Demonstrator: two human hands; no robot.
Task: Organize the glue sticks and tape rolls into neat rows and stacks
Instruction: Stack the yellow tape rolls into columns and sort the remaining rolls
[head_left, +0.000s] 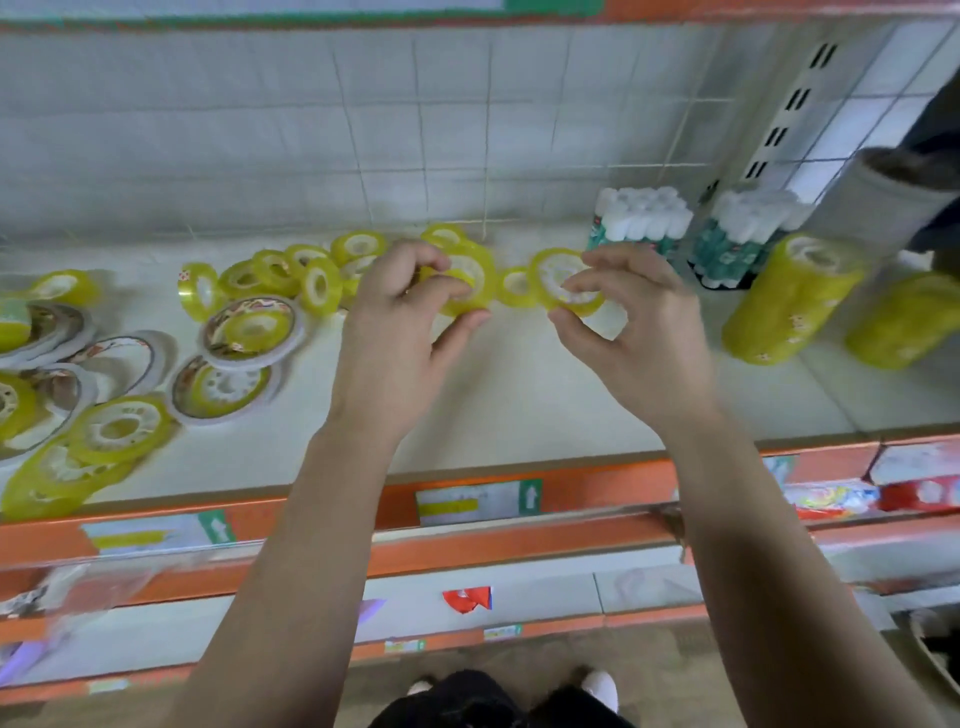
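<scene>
My left hand pinches a yellow tape roll above the white shelf. My right hand pinches a second yellow tape roll beside it. A smaller roll sits between the two. Several loose yellow rolls lie scattered behind and left of my left hand. Wide flat tape rolls lie in a heap at the left. Two stacked columns of yellow tape lie at the right. Two packs of glue sticks stand at the back right.
A white tiled wall backs the shelf. An orange front rail with price tags runs along the shelf edge. Lower shelves hold red and white packets. Another person's sleeve reaches in at the far right.
</scene>
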